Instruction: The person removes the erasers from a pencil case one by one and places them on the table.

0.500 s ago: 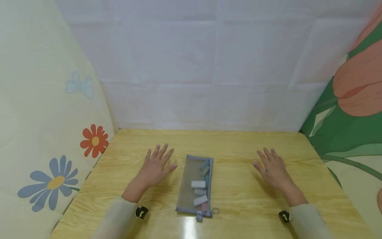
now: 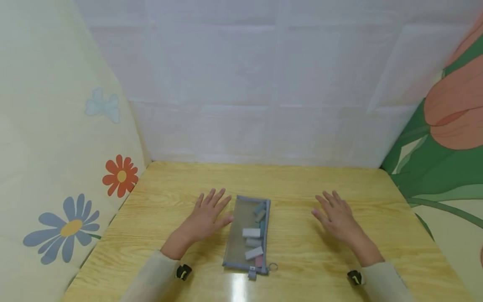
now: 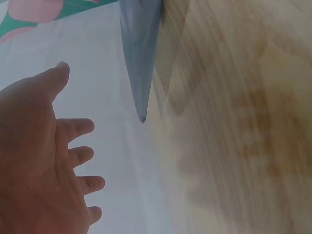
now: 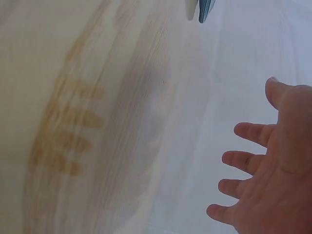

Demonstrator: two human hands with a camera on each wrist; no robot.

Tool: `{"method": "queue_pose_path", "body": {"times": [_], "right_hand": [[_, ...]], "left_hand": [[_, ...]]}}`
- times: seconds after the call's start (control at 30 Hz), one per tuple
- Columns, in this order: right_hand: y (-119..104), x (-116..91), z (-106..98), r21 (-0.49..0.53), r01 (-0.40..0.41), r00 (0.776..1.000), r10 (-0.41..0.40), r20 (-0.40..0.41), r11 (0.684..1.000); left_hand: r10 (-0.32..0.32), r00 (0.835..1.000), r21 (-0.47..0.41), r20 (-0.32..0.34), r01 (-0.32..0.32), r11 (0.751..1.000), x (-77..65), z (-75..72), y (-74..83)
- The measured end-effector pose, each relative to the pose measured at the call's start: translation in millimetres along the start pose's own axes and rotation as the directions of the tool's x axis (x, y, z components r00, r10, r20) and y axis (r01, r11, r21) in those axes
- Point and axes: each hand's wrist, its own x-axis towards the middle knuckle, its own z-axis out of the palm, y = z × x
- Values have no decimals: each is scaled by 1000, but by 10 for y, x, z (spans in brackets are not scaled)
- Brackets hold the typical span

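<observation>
A see-through mesh zip pouch (image 2: pixel 237 241) with grey-blue edging lies flat on the table, a metal ring and a small tab at its near end. Inside it, along the right side, are several small blocks, among them a white block (image 2: pixel 251 233) and a pink one (image 2: pixel 258 261). My left hand (image 2: pixel 203 222) hovers palm down with spread fingers just left of the pouch, its thumb tip overlapping the pouch's left edge in the head view. Well to the right of the pouch hovers my right hand (image 2: pixel 337 220), fingers extended and holding nothing.
The wooden table (image 2: pixel 298 184) reaches back to a white cloth backdrop (image 2: pixel 241 84). Flower-printed cloths hang at the left (image 2: pixel 49 147) and right (image 2: pixel 453 167). Each wrist carries a small black device, on the left (image 2: pixel 183 272) and right (image 2: pixel 354 277).
Both hands have drifted inward, the left toward the pouch's edge and the right leftward. The pouch stays where it was.
</observation>
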Motion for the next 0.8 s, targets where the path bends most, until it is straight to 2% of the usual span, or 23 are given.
{"method": "queue_pose_path", "body": {"times": [0.33,0.57,0.8], "right_hand": [[-140,-28,84,14,46,999,-47,26,999],[-286,-83,118,42,76,996,-78,45,996],[-374,-99,153,37,143,988,-145,44,989]], "left_hand": [[90,994,38,60,-93,995,-27,119,121],[118,988,20,102,-121,993,-71,110,264],[163,979,37,124,-169,985,-83,104,365]]}}
